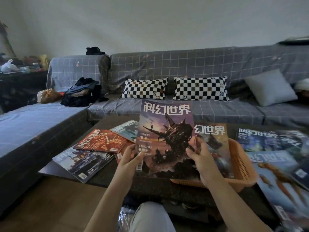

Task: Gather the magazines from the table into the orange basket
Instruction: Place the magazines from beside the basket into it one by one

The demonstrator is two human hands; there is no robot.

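A magazine with a purple cover and a dark spiky ship (167,131) is held upright above the dark table (103,176). My left hand (132,156) grips its lower left edge and my right hand (200,158) grips its lower right edge. Behind it the orange basket (240,166) sits on the table with another magazine (215,141) lying inside. On the left of the table lie a red magazine (102,141), a pale green one (125,129) and a dark blue one (83,163). Several blue magazines (274,148) lie to the right of the basket.
A grey checked sofa (184,67) wraps around behind and to the left of the table, with two black-and-white pillows (145,88), a grey cushion (269,87) and a heap of dark clothes (83,92). My knee (150,216) is below the table edge.
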